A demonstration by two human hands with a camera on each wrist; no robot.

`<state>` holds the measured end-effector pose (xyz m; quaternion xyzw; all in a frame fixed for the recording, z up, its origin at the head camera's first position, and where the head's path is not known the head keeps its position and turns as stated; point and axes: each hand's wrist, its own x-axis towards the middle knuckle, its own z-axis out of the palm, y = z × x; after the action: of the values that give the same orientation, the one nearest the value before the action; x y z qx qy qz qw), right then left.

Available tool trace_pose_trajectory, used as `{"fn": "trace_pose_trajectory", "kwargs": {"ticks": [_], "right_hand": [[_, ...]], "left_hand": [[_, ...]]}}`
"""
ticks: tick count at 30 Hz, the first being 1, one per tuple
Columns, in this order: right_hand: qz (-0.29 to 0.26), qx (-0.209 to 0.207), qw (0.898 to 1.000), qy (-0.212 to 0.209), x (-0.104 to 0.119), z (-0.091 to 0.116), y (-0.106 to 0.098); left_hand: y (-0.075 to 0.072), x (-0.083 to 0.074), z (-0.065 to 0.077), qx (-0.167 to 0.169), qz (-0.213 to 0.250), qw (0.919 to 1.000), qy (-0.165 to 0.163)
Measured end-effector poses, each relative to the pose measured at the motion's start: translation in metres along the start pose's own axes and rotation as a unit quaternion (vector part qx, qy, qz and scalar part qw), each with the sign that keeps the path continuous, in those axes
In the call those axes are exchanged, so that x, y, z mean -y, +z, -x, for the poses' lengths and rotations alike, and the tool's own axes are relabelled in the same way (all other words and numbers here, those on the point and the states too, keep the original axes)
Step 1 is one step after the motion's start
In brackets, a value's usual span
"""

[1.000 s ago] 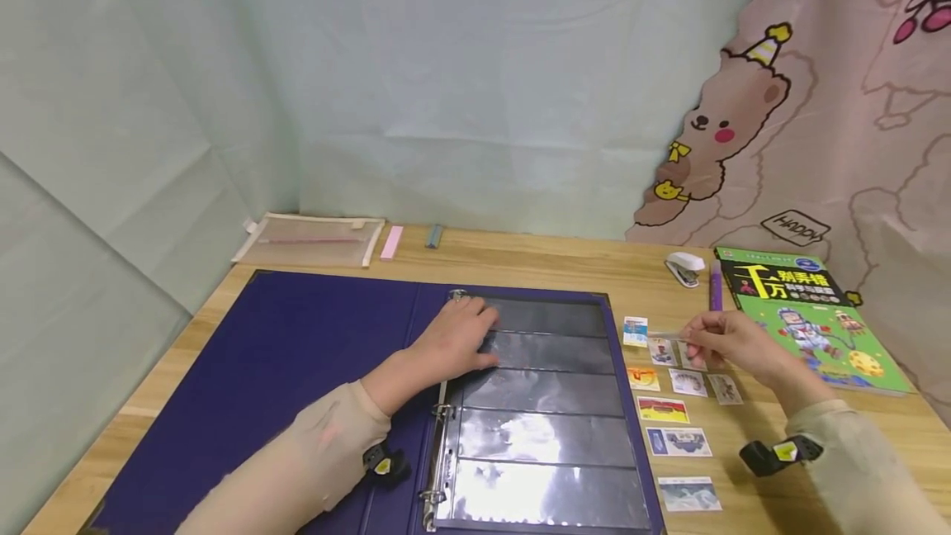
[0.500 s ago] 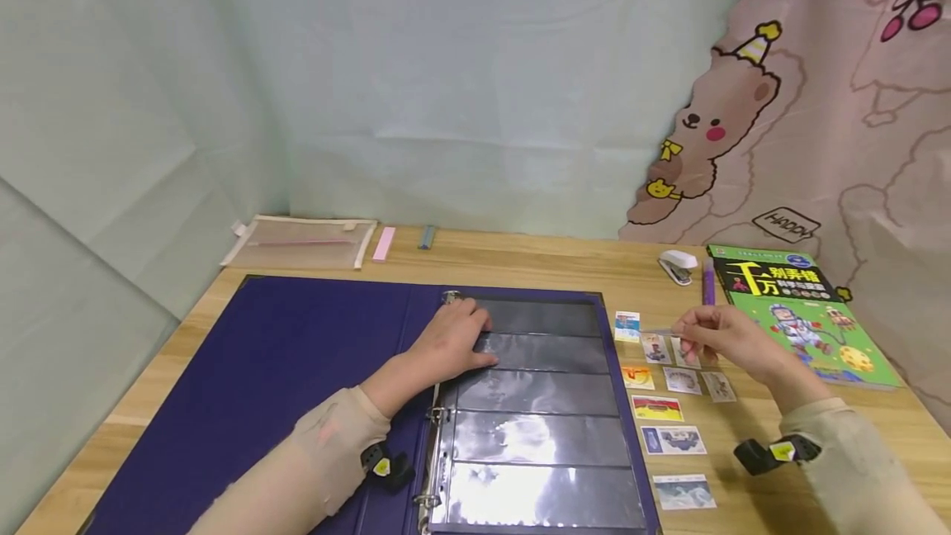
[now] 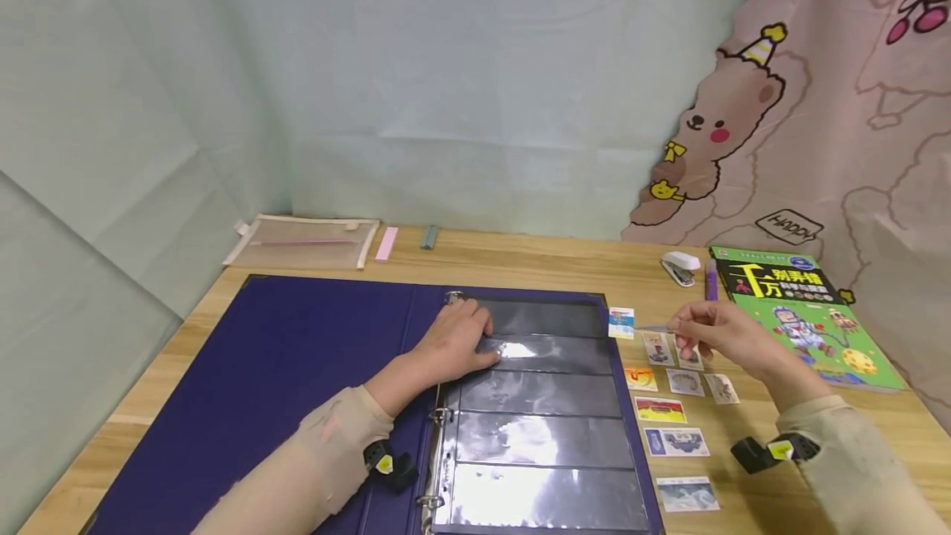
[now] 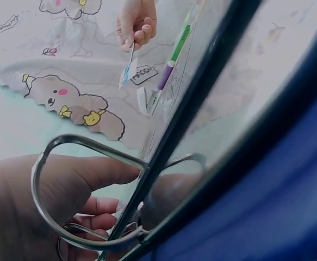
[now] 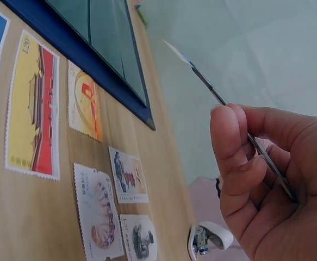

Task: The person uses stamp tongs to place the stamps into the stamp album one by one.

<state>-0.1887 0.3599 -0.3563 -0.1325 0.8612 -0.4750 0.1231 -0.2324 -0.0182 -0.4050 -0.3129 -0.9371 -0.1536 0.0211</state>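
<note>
With thumb and fingers, my right hand point(image 3: 716, 337) pinches slim metal tweezers point(image 5: 210, 87). Their tip holds a small blue-and-white stamp point(image 3: 621, 323), which in the head view overlaps the upper right edge of a dark blue ring-binder stamp album point(image 3: 334, 337). In the right wrist view the stamp is seen nearly edge-on. My left hand point(image 3: 451, 345) rests near the top ring on the black pocket page point(image 3: 546, 393), fingers relaxed and thumb out to the right. Metal rings point(image 4: 36, 185) cross in front of that hand in the left wrist view.
Several loose stamps point(image 3: 661, 409) lie on the wooden table right of the album. Behind them are a white stapler point(image 3: 680, 261), a purple pen point(image 3: 711, 279) and a green book point(image 3: 825, 333). A mesh pouch point(image 3: 305, 243) and a pink strip point(image 3: 386, 243) lie at the back left.
My right hand has carried the stamp in the tweezers a little left and up, to the album's right edge. The left hand stays on the page.
</note>
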Motion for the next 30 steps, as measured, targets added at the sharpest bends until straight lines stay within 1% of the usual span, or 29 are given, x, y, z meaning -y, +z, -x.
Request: {"fn": "trace_pose_trajectory", "kwargs": {"ticks": [4,12,15,19,25,27,30], "right_hand": [[0.009,-0.002,1.0,0.003,0.003,-0.002,0.001],[0.0,0.001,1.0,0.024,0.01,-0.01,0.007],[-0.002,-0.001,1.0,0.023,0.012,-0.014,0.01],[0.0,-0.004,1.0,0.004,0.015,-0.018,0.012],[-0.014,0.009,1.0,-0.011,0.017,-0.027,0.017],[-0.017,0.013,1.0,-0.011,0.017,-0.03,0.02],[-0.023,0.02,1.0,-0.006,0.018,-0.034,0.023]], "left_hand": [[0.001,0.0,0.001,-0.008,-0.006,0.9999,0.011],[-0.001,-0.002,0.002,-0.002,-0.045,0.9983,0.038],[0.0,-0.003,0.002,0.0,-0.059,0.9972,0.047],[0.001,-0.003,0.003,-0.001,-0.07,0.996,0.055],[0.001,-0.001,0.003,-0.017,-0.061,0.9962,0.059],[0.002,-0.001,0.003,-0.023,-0.053,0.9967,0.057],[0.002,0.0,0.002,-0.02,-0.029,0.9982,0.049]]}}
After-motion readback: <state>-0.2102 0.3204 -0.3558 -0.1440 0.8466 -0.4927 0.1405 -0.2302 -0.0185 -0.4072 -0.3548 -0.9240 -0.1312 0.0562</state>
